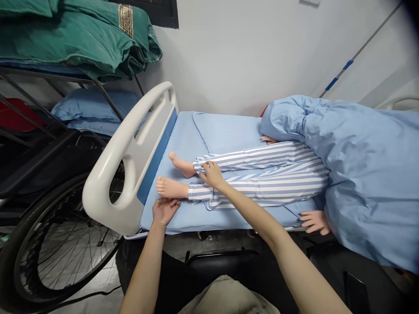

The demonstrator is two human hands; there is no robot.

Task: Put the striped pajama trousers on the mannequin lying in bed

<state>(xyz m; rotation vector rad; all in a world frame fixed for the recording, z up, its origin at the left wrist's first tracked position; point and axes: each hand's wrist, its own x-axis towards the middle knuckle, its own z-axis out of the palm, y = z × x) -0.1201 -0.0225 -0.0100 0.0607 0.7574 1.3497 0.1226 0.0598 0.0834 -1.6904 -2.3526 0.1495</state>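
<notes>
A manikin in blue-and-white striped trousers (278,187) lies on a bed with its bare feet toward the footboard. My left hand (164,211) rests on the sheet against the underside of the near foot (172,188), palm turned up and fingers loosely bent; some fingertips are hidden by the heel. Reaching across the near leg, my right hand (212,174) lies on the far trouser cuff close to the ankle, its fingers apart. The far foot (181,165) points up and to the left, touched by neither hand.
A white footboard (108,174) stands at the left, a wheelchair wheel (65,244) beside it. A blue quilt (369,174) covers the manikin's upper body; one manikin hand (314,221) sticks out. A rack holds green bedding (85,37). A black chair (222,257) stands before the bed.
</notes>
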